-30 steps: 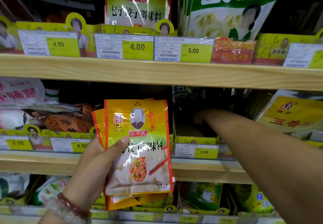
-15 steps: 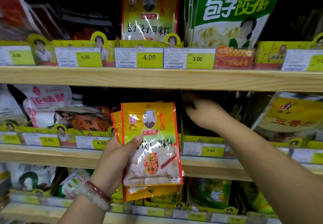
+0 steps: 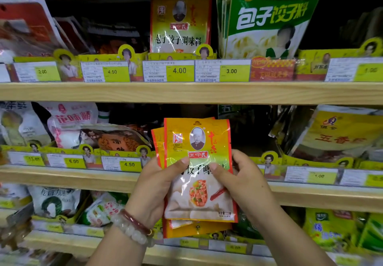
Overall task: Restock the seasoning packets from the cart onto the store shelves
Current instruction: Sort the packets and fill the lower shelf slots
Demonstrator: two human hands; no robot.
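A stack of seasoning packets is pinched by the left hand and the right hand, before the shelf.

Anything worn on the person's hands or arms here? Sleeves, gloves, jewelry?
No gloves or sleeves in view on either arm. The left hand has two bead bracelets at the wrist, one pale, one dark red. The right hand and its wrist show nothing worn.

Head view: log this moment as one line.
left hand: grips seasoning packets | right hand: pinches front packet | position: before middle shelf | placed: not yet
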